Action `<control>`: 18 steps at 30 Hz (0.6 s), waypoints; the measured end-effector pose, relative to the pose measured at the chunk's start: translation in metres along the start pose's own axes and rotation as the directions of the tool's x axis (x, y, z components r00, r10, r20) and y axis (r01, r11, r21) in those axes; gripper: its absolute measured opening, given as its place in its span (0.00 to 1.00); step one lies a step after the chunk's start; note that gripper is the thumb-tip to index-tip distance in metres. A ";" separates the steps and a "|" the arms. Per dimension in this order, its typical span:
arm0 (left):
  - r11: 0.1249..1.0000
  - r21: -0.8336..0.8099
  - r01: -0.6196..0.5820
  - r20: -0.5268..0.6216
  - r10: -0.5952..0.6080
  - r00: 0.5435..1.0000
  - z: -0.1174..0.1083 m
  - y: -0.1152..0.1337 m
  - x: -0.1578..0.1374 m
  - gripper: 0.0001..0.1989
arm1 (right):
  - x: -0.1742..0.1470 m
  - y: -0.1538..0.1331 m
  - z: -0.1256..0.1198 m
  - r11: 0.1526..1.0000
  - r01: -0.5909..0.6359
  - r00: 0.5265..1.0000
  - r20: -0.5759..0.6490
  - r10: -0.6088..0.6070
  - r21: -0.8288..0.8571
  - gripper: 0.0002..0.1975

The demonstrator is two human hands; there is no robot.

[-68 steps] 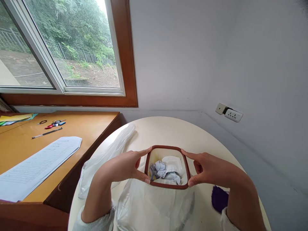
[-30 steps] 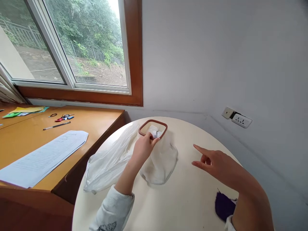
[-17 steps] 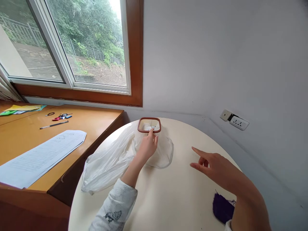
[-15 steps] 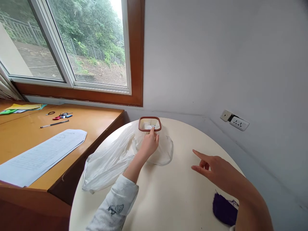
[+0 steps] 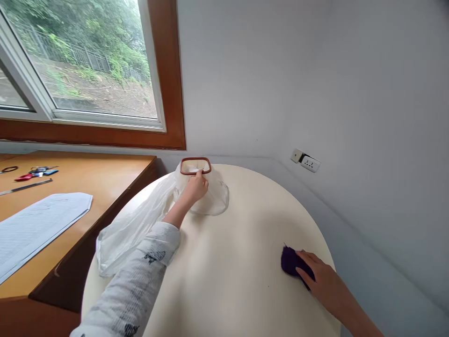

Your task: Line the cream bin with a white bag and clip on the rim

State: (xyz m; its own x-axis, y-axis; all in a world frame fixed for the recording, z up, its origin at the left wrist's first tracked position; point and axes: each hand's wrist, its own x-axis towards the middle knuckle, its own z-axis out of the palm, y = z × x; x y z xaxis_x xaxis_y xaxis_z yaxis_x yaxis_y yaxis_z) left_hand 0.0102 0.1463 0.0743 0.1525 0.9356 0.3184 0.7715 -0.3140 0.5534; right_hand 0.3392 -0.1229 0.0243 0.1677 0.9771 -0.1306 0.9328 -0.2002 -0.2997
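Observation:
At the far side of the round table stands a small waste bin (image 5: 195, 159) with a brown rounded-rectangular rim, lined with a white translucent plastic bag (image 5: 140, 224) that spreads over the tabletop. My left hand (image 5: 196, 188) is closed on the near side of the rim, a finger hooked over its edge; the bin's body is largely hidden by the bag. To the right, a folded dark purple cloth (image 5: 293, 262) lies on the table. My right hand (image 5: 317, 276) grips it, thumb on the near side and fingers over the far side.
The cream round table (image 5: 238, 262) fills the middle. On its left, a wooden desk (image 5: 115, 168) carries paper sheets (image 5: 45, 220), a pen (image 5: 26, 186) and small coloured items. A wall socket (image 5: 310, 163) is at the right; a window (image 5: 94, 61) is at the left.
My right hand has gone down from above the table onto the purple cloth and closed on it. My left hand stays at the bin's rim. The view has turned right.

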 end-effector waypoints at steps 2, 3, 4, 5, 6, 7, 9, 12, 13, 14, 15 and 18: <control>1.000 0.012 -0.025 0.031 0.024 0.999 -0.004 0.001 -0.001 0.28 | -0.008 0.007 0.012 0.999 -0.036 0.999 -0.039 0.036 0.005 0.29; 0.999 0.016 -0.039 0.050 0.038 0.998 -0.007 0.001 -0.003 0.29 | -0.010 0.008 0.017 0.999 -0.043 0.998 -0.050 0.043 0.008 0.29; 0.998 0.021 -0.051 0.067 0.049 0.997 -0.009 0.002 -0.006 0.31 | -0.012 0.008 0.020 0.999 -0.042 0.998 -0.056 0.043 0.007 0.30; 0.998 0.026 -0.060 0.082 0.058 0.995 -0.011 0.003 -0.011 0.32 | -0.013 0.007 0.022 0.999 -0.041 0.997 -0.059 0.041 0.000 0.30; 0.997 0.031 -0.067 0.092 0.064 0.994 -0.014 0.004 -0.016 0.34 | -0.014 0.005 0.024 0.999 -0.041 0.997 -0.059 0.040 -0.011 0.30; 0.997 0.037 -0.071 0.099 0.067 0.993 -0.017 0.005 -0.023 0.34 | -0.014 0.003 0.025 0.999 -0.043 0.998 -0.056 0.041 -0.025 0.30; 0.996 0.052 -0.070 0.107 0.064 0.992 -0.022 0.006 -0.039 0.34 | -0.013 -0.003 0.027 0.998 -0.040 0.999 -0.037 0.038 -0.050 0.30; 0.996 0.065 -0.060 0.126 0.051 0.991 -0.034 0.004 -0.065 0.32 | -0.011 -0.019 0.032 0.997 0.025 1.000 -0.009 -0.026 -0.070 0.29; 0.997 0.060 -0.056 0.133 0.048 0.990 -0.039 0.003 -0.073 0.31 | -0.011 -0.027 0.034 0.995 0.072 0.997 0.006 -0.071 -0.072 0.29; 0.997 0.047 -0.057 0.138 0.050 0.989 -0.045 0.002 -0.081 0.30 | -0.009 -0.036 0.037 0.989 0.131 0.991 0.033 -0.129 -0.071 0.29; 0.998 0.029 -0.060 0.142 0.056 0.988 -0.050 0.001 -0.089 0.29 | -0.008 -0.048 0.040 0.978 0.199 0.979 0.065 -0.194 -0.067 0.29; 0.996 -0.011 -0.083 0.146 0.084 0.986 -0.062 -0.001 -0.113 0.25 | 0.000 -0.089 0.052 0.920 0.389 0.910 0.170 -0.377 -0.044 0.30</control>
State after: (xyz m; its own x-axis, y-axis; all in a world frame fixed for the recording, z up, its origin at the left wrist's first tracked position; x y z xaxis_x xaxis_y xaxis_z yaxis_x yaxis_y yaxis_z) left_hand -0.0464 0.0309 0.0856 0.3051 0.9194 0.2484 0.7493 -0.3927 0.5332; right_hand 0.2400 -0.1088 0.0020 -0.2532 0.9529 -0.1666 0.9376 0.1993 -0.2849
